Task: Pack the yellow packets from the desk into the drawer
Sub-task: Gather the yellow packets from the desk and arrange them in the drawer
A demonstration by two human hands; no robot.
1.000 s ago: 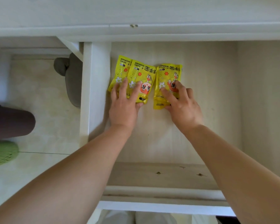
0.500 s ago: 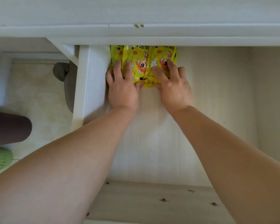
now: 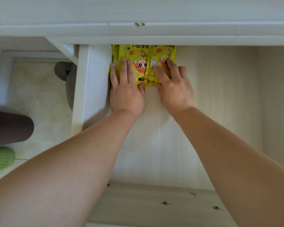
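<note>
Yellow packets [image 3: 142, 63] with a cartoon print lie overlapped on the floor of the open drawer [image 3: 211, 112], in its far left corner against the left wall. Their far ends are hidden under the desk's front edge [image 3: 154, 40]. My left hand [image 3: 126, 89] lies flat on the left packets with straight fingers. My right hand [image 3: 174, 86] presses the right packet, fingers spread, thumb at the packet's near edge.
The drawer's white left side panel [image 3: 82, 89] stands beside my left hand. The drawer's near wall [image 3: 154, 203] has small screws. Left of the drawer, on the tiled floor, are a grey slipper [image 3: 66, 74], a dark object [image 3: 8, 126] and a green object [image 3: 0, 158].
Both hands slid the packets away from me toward the drawer's back left corner and closer together. The packets' far ends went under the desk edge.
</note>
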